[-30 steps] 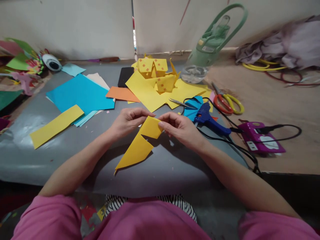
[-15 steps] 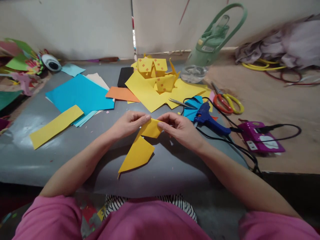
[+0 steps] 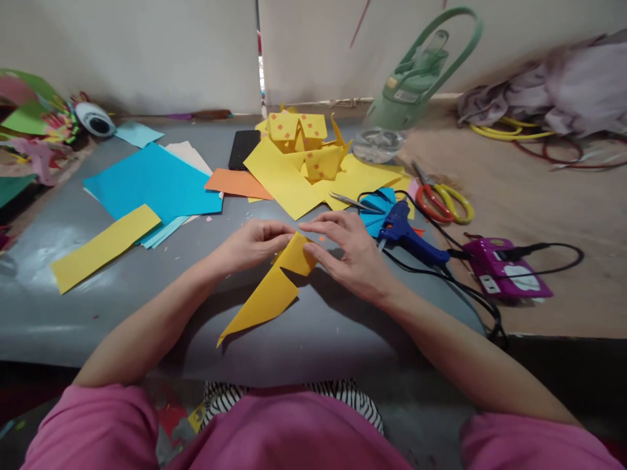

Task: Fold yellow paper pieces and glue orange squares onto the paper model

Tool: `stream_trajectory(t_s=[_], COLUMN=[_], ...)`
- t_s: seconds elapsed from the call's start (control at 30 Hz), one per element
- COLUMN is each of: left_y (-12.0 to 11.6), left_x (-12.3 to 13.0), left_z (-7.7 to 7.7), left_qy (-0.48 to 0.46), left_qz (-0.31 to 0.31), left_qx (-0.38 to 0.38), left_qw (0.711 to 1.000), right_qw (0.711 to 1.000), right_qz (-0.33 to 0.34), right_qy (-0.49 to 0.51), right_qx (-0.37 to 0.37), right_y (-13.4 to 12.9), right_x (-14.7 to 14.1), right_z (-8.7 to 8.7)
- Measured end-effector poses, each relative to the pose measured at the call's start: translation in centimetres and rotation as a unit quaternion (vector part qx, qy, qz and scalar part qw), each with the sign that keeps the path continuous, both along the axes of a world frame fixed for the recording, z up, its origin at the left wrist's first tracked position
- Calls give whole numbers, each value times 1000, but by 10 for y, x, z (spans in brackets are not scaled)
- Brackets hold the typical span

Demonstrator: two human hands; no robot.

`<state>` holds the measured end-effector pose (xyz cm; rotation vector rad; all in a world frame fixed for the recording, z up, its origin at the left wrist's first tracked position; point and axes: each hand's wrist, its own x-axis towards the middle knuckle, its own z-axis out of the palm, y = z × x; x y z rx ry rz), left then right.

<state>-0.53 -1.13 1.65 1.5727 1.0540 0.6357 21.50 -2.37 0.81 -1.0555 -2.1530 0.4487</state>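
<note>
A cut and folded yellow paper piece (image 3: 264, 303) is between my hands, near the front of the grey table. My left hand (image 3: 257, 243) pinches its upper left edge. My right hand (image 3: 350, 254) touches the right side of its top part, thumb on the paper and index finger stretched over the upper edge. The long pointed lower part hangs down to the left. Behind my hands lie yellow sheets (image 3: 279, 176) with a spotted yellow paper model (image 3: 321, 163) on them.
Left: blue sheets (image 3: 151, 179), a yellow strip (image 3: 105, 248). Behind: an orange strip (image 3: 238, 184), black phone (image 3: 243, 150). Right: tweezers (image 3: 355, 202), blue glue gun (image 3: 411, 238) with cables, scissors (image 3: 441, 199), purple power box (image 3: 504, 267), green bottle (image 3: 401, 98).
The fingers of my right hand have loosened and lifted from the paper's top edge. The paper's lower part has swung slightly left, and its upper part is turned.
</note>
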Motion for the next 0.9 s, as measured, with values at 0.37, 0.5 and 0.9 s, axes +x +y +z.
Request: stream_trajectory(t_s=[0.37, 0.5, 0.9], left_y=[-4, -7, -6], left_x=[3, 6, 7], left_z=[-3, -2, -1], left_qy=[5, -1, -85], left_qz=[17, 40, 37], left_qx=[29, 25, -97], left_qw=[999, 999, 991], right_qw=[999, 999, 999], right_qz=[43, 43, 26], right_qy=[11, 4, 23], right_qx=[31, 29, 19], right_y=[0, -2, -1], right_x=[-1, -1, -2], right_z=[-6, -6, -6])
